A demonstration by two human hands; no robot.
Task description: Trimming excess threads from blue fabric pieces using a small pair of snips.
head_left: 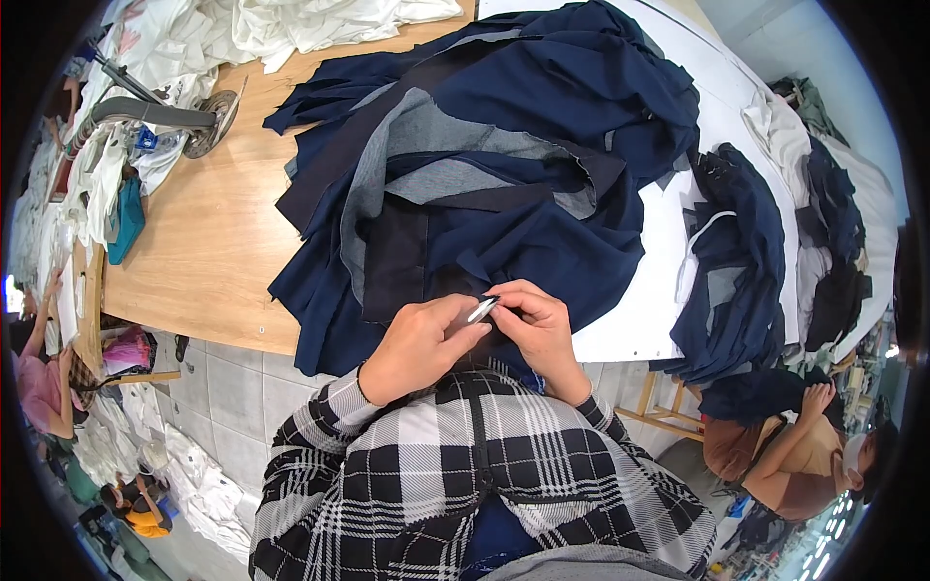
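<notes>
A heap of navy cloth pieces with grey and black parts (542,87) lies across the table in front of me. At its near edge my left hand (412,353) is closed round small silvery thread snips (480,310), whose handle is mostly hidden by the fingers. Close beside them my right hand (538,329) pinches a bit of dark navy fabric between thumb and fingers, right at the tip of the snips. Part of that fabric is hidden by my fingers.
The wooden table (194,261) shows bare wood at left. A clamp-like stand with a round metal base (215,121) and white cloth (320,29) are at far left. More navy garments (736,261) hang over the right edge. A seated person (799,450) is at lower right.
</notes>
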